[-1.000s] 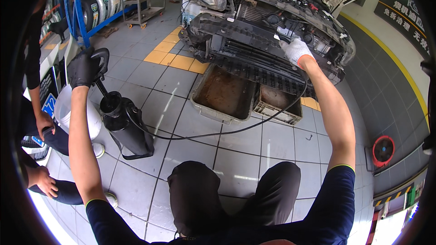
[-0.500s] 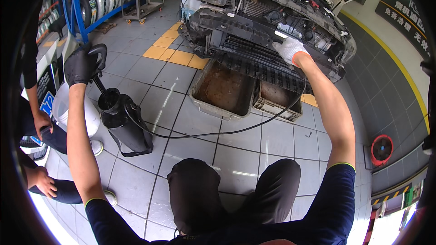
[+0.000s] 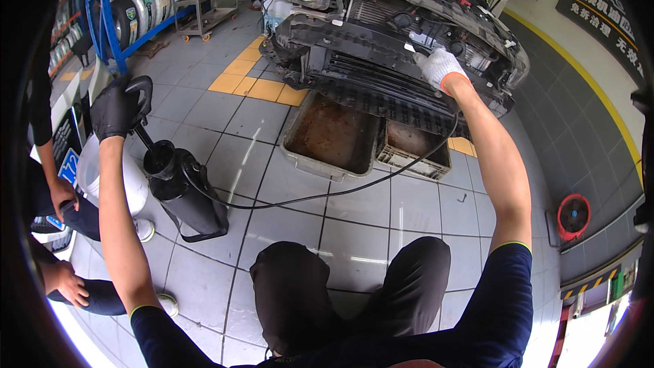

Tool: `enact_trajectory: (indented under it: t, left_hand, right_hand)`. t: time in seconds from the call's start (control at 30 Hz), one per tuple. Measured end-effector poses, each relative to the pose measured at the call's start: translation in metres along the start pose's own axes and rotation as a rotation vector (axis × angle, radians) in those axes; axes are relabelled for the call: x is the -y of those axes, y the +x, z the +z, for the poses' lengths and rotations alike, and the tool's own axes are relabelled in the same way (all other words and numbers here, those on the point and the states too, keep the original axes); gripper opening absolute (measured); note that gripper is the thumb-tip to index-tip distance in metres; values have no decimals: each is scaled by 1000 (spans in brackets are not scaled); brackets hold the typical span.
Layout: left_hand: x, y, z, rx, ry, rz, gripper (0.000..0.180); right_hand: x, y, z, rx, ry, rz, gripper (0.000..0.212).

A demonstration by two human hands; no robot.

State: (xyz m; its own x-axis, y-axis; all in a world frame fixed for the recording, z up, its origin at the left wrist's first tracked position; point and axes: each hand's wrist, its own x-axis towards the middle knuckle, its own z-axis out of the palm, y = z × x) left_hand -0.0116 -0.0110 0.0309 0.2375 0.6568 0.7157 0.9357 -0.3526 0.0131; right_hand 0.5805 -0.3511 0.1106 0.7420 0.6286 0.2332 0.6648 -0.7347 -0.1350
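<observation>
Beside open floor [image 3: 354, 235], left fingers [image 3: 127, 102] grip handle [image 3: 146, 94]; right fingers [image 3: 430, 67], at car's [image 3: 340, 39] edge, hose [image 3: 313, 202].

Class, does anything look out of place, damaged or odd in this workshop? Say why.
Two things. The car front end is stripped of outer covering, leaving the finned cooler exposed. Also, the hands don't match: the left hand wears a black glove, the right hand a white knit glove.
</observation>
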Motion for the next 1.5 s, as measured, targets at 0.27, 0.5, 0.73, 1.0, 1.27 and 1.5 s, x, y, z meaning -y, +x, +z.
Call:
enact_trajectory:
  t: [0.27, 0.5, 0.73, 1.0, 1.27, 1.5]
  left_hand:
    - [-1, 0, 1, -6, 24, -9, 40]
    - [4, 4, 7, 34, 25, -23, 41]
    - [12, 6, 18, -14, 29, 2, 35]
    - [19, 7, 27, -25, 12, 22, 35]
    - [22, 7, 29, -39, -6, 45, 36]
    - [17, 4, 24, -50, -45, 50, 36]
  right_hand:
    - [-11, -17, -18, -107, -139, 33, 62]
    - [-2, -29, -35, -70, -327, -19, 40]
    - [33, -24, -49, -1, -614, -93, 33]
    - [51, -22, -48, 6, -615, -158, 32]
    - [52, 21, -84, 78, -531, -133, 38]
    - [39, 30, -80, -44, -289, -146, 53]
